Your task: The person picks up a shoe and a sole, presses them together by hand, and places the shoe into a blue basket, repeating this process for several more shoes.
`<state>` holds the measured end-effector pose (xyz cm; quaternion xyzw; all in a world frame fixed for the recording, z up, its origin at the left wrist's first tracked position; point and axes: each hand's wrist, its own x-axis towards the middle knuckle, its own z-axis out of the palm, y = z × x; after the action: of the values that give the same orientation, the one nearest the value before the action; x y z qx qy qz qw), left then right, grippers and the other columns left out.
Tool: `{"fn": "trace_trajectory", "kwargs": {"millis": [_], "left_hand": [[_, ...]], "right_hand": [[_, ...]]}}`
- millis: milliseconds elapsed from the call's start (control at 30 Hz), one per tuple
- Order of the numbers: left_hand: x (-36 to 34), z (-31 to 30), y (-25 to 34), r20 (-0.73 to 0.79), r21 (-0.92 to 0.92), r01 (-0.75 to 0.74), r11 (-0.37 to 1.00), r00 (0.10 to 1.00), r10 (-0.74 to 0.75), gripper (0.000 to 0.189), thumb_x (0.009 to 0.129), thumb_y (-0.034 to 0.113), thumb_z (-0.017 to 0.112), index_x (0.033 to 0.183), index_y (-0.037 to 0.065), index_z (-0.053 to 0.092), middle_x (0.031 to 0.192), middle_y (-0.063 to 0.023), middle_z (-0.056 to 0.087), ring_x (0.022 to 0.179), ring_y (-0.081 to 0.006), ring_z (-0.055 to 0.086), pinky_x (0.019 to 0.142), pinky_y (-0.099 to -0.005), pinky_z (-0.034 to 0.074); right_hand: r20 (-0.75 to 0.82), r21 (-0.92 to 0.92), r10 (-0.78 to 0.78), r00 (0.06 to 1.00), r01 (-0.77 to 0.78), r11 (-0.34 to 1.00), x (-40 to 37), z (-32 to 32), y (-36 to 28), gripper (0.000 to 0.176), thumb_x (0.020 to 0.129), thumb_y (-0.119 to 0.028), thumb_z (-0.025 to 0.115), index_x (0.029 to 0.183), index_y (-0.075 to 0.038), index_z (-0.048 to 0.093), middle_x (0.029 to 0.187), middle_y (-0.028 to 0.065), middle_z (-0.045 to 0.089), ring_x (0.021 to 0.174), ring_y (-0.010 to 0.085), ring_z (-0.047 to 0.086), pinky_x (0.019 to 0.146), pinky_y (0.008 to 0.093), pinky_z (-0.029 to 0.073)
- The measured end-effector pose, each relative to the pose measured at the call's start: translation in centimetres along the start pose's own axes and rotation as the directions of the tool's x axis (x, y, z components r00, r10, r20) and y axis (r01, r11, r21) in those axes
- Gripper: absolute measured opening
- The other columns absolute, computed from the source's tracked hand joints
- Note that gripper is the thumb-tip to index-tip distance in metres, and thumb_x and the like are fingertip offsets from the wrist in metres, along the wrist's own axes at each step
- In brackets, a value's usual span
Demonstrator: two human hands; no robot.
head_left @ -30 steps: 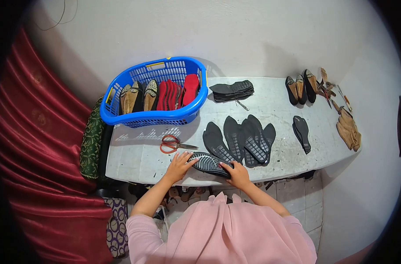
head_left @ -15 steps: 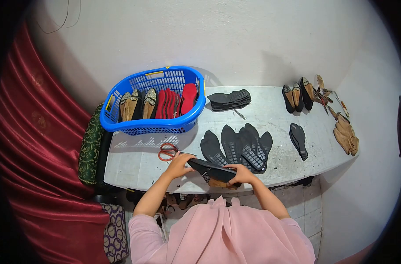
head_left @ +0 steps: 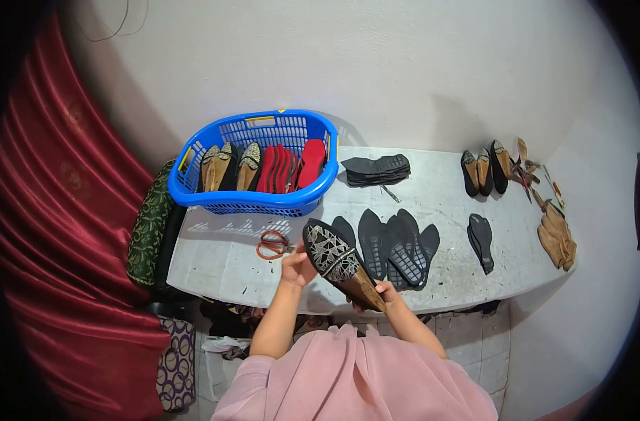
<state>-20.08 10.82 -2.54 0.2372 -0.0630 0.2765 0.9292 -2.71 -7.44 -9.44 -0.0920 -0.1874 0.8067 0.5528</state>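
Observation:
A black flat shoe (head_left: 334, 256) with a silver patterned toe and a brown wooden last inside is held over the table's front edge, its top side facing up. My right hand (head_left: 388, 293) grips its heel end, thumb on top. At the toe end, my left hand (head_left: 297, 270) is against the shoe's side, with some fingers hidden behind it. Just beyond that hand lie red-handled scissors (head_left: 272, 245). Several black soles (head_left: 406, 245) with grid tread are fanned out behind the shoe, which partly covers one of them.
A blue basket (head_left: 253, 203) at the back left holds shoes and red insoles (head_left: 311, 163). A stack of black soles (head_left: 377, 170), more soles (head_left: 480, 242), several shoes (head_left: 485, 172), hand tools (head_left: 527, 172) and tan gloves (head_left: 556, 237) stand on the white table (head_left: 460, 281).
The shoe has been turned from sole upward to top upward, its toe raised toward the far left. My right hand has shifted to the heel end, and the view has moved slightly.

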Motion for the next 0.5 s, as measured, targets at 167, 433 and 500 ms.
{"fn": "trace_trajectory", "kwargs": {"millis": [167, 433, 500], "left_hand": [[-0.7, 2.5, -1.5, -0.027, -0.072, -0.069, 0.995, 0.997, 0.067, 0.067, 0.086, 0.038, 0.059, 0.138, 0.004, 0.035, 0.146, -0.0172, 0.028, 0.133, -0.0331, 0.031, 0.109, -0.0499, 0.025], [-2.5, 1.2, -1.4, -0.450, 0.105, -0.176, 0.979, 0.870, 0.204, 0.056, 0.095, 0.050, 0.034, 0.129, 0.006, 0.046, 0.124, -0.0121, 0.054, 0.113, -0.0274, 0.053, 0.098, -0.0441, 0.041], [-2.7, 1.6, -0.9, -0.498, 0.160, -0.185, 0.970, 0.833, 0.241, 0.060, 0.095, 0.053, 0.033, 0.129, 0.005, 0.045, 0.123, -0.0114, 0.055, 0.111, -0.0268, 0.054, 0.097, -0.0425, 0.042]], "right_hand": [[0.179, 0.178, 0.104, 0.978, -0.136, 0.975, 1.9, -1.4, 1.1, 0.084, 0.068, -0.039, 0.060, 0.137, -0.001, 0.031, 0.116, 0.0320, 0.049, 0.089, 0.0423, 0.059, 0.071, 0.0480, 0.051], [0.034, 0.185, 0.207, 0.978, -0.210, 0.960, 4.0, -0.1, 2.2, 0.078, 0.071, -0.037, 0.060, 0.135, 0.000, 0.035, 0.121, 0.0287, 0.050, 0.094, 0.0362, 0.061, 0.072, 0.0415, 0.053], [-0.005, 0.138, 0.223, 0.975, -0.220, 0.966, 4.5, 0.8, 1.9, 0.074, 0.071, -0.032, 0.062, 0.134, -0.002, 0.038, 0.118, 0.0271, 0.052, 0.092, 0.0348, 0.062, 0.070, 0.0404, 0.053]]}}
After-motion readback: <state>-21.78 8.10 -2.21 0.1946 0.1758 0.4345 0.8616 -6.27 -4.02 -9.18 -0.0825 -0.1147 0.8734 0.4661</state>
